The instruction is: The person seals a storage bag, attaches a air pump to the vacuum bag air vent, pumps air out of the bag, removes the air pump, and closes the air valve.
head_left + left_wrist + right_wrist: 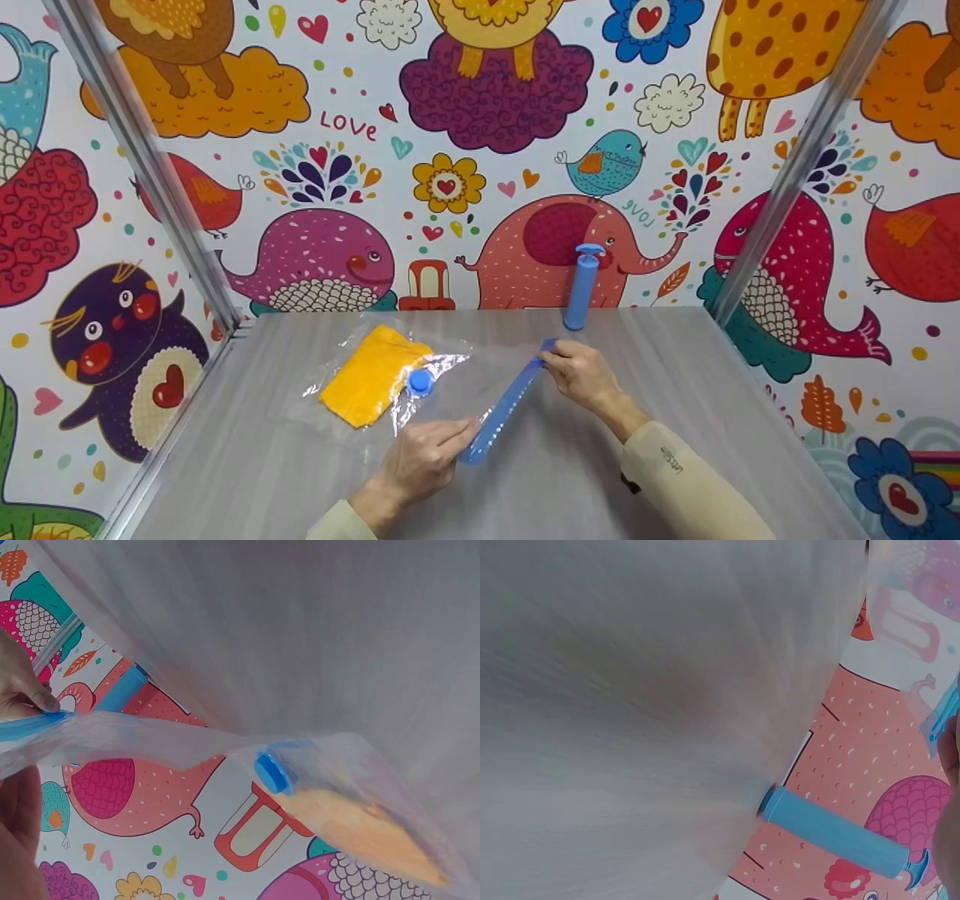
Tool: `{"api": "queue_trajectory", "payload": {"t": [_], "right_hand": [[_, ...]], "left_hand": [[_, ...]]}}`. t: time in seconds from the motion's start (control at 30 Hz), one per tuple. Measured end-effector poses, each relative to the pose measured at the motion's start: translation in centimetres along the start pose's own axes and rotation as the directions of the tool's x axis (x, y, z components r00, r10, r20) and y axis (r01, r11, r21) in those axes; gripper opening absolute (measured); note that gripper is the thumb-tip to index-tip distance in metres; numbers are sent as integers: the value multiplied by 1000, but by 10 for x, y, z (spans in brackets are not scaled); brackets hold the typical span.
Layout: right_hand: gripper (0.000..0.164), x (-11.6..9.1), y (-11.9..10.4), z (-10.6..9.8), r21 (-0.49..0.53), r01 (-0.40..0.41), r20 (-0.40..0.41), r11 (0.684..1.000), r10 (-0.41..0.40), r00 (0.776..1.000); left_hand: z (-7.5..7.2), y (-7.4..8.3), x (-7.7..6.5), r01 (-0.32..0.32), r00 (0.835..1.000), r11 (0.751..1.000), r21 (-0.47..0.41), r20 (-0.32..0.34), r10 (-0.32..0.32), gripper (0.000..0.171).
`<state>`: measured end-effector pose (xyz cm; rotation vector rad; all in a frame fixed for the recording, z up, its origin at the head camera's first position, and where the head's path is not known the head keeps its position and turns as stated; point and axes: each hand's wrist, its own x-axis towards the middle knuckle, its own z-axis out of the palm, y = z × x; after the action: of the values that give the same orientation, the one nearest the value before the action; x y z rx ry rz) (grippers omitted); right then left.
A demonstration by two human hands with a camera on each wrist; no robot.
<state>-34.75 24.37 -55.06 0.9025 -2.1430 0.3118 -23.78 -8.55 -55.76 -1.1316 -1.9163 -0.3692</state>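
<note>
A clear plastic vacuum storage bag [480,375] lies over the table, a folded yellow cloth [367,375] inside it. On the bag sits a round blue valve cap [420,382], also visible in the left wrist view as a blue cap [271,772]. Along the bag's mouth runs a blue zip strip [501,412]. My left hand [427,457] pinches the near end of this strip. Its far end is pinched by my right hand [589,379], so the strip slants between them. In the right wrist view only the right hand's edge [949,817] shows.
A blue hand pump [581,292] stands upright at the back of the table [660,375], beyond the right hand. A patterned wall [450,150] with cartoon animals rises behind, and metal posts [795,157] mark the corners. A small black thing [630,484] shows beside the right sleeve.
</note>
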Motion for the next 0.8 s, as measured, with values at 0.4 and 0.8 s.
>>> {"api": "queue_trajectory", "payload": {"t": [0.4, 0.8], "right_hand": [[22, -3, 7, -1, -12, -15, 22, 1000, 15, 1000], [20, -9, 14, 0, -72, -11, 32, 997, 14, 999]], "left_hand": [[-4, 1, 0, 15, 1000, 1000, 12, 20, -16, 34], [-3, 0, -3, -18, 999, 1000, 9, -28, 18, 30]]}}
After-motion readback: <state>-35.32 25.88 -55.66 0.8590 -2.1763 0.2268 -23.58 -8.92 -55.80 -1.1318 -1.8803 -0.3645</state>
